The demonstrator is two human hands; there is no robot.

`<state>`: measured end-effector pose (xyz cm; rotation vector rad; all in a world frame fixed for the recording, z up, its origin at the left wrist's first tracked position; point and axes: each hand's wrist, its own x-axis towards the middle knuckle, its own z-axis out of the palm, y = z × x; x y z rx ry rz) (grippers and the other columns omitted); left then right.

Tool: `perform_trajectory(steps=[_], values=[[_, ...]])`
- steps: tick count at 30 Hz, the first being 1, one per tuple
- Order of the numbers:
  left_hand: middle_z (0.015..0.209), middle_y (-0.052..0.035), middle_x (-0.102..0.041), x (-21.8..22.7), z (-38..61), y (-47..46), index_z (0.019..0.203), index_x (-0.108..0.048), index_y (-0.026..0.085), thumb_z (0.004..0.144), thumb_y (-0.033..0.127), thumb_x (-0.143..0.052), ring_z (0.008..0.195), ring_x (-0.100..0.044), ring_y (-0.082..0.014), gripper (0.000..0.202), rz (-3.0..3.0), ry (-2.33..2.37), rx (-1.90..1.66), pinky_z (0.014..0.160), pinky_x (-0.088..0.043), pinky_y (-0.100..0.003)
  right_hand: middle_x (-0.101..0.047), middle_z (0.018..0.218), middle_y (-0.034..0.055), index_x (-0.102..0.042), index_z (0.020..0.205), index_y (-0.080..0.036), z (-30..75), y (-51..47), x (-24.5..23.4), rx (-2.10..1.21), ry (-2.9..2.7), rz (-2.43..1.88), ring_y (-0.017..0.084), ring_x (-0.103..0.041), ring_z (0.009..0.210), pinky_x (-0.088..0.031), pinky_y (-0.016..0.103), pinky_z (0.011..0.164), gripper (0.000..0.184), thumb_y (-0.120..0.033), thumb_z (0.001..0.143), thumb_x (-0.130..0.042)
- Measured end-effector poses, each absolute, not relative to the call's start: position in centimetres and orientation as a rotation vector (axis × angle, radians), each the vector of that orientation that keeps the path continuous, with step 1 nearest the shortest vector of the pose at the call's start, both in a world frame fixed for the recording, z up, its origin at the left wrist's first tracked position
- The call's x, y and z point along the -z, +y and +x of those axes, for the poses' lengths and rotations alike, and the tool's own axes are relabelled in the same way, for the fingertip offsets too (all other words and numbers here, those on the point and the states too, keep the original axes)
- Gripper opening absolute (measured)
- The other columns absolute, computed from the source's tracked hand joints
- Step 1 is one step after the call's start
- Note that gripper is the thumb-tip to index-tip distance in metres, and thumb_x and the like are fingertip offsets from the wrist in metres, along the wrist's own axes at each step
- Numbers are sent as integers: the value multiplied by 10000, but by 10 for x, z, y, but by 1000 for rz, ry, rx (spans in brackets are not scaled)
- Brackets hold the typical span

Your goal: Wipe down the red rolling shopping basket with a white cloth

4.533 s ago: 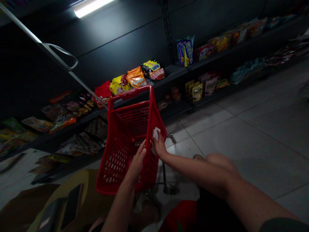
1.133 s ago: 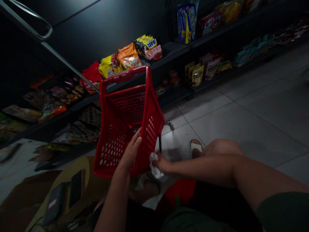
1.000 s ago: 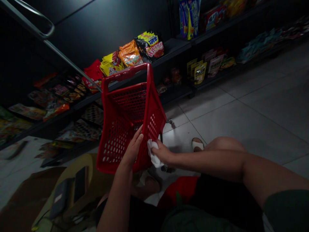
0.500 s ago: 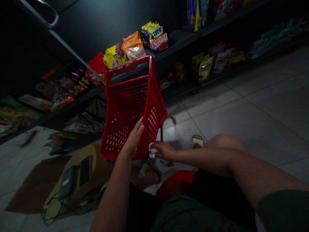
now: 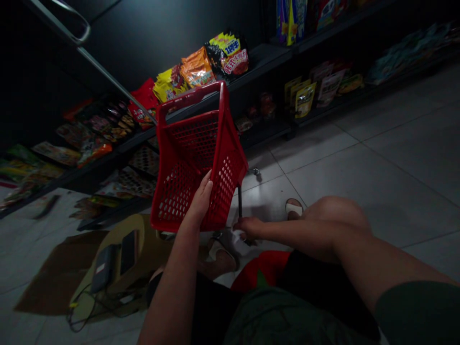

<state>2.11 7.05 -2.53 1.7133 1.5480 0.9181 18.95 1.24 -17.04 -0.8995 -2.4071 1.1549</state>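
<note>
A red plastic shopping basket cart [image 5: 223, 108] with perforated walls stands tilted in front of me. My left hand [image 5: 201, 199] is closed over its near rim, the thumb lying along the edge. Low by the basket's right corner, my right hand [image 5: 248, 226] bunches a crumpled white cloth or tissue [image 5: 239, 235] in its fingers. Near that hand, a dark thin leg of the cart [image 5: 240, 201] runs down to the floor. Dim light and some blur hide the exact finger positions on the white wad.
Behind the cart, a dark shelf [image 5: 268, 56] carries several bright snack packets [image 5: 197, 67]. A metal pole [image 5: 108, 72] slants down at the upper left. On the left, a beige stool-like surface [image 5: 138, 230] holds a power bank-like box [image 5: 104, 268], a phone [image 5: 128, 251] and cables; cardboard [image 5: 53, 273] lies beside it.
My right hand with the white wad has moved right and slightly down, away from the basket wall. My left hand keeps its hold on the rim; the basket has shifted slightly.
</note>
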Motion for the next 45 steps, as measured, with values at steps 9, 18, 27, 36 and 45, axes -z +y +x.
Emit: perform_trajectory(steps=[9, 18, 27, 36, 45], values=[[1542, -17, -425, 33, 19, 70, 1449, -445, 259, 986, 436, -386, 1430, -362, -175, 499, 1693, 1514, -966, 1219, -233, -356, -620, 987, -3, -530, 1133, -227, 173, 62, 114, -1191, -1934, -802, 165, -590, 834, -461, 266, 770, 426, -278, 735, -674], [1538, -24, -432, 29, 21, 69, 1451, -442, 249, 984, 436, -384, 1428, -366, -176, 506, 1686, 1537, -953, 1220, -233, -360, -611, 904, -41, -541, 989, -260, 160, 16, 114, -1493, -1642, -870, 156, -586, 813, -475, 261, 748, 272, -218, 729, -612], [1547, 4, -419, 32, 14, 67, 1463, -432, 272, 982, 452, -393, 1442, -345, -179, 515, 1662, 1489, -943, 1224, -231, -361, -626, 997, 1, -571, 1029, -197, 179, 122, 113, -1166, -1388, -1180, 171, -580, 937, -464, 308, 885, 307, -158, 725, -560], [1556, 11, -404, 26, 16, 62, 1458, -439, 277, 981, 444, -398, 1455, -317, -172, 507, 1665, 1511, -940, 1233, -201, -359, -687, 909, -30, -704, 926, -248, 167, 8, 126, -1483, -1886, -578, 167, -632, 847, -471, 238, 747, 306, -149, 638, -727], [1548, -6, -418, 27, 13, 57, 1457, -440, 250, 976, 430, -417, 1443, -341, -174, 514, 1625, 1518, -924, 1225, -224, -359, -665, 1030, 31, -608, 1088, -176, 188, 137, 135, -1098, -1430, -1285, 192, -595, 937, -468, 318, 853, 327, -178, 762, -587]])
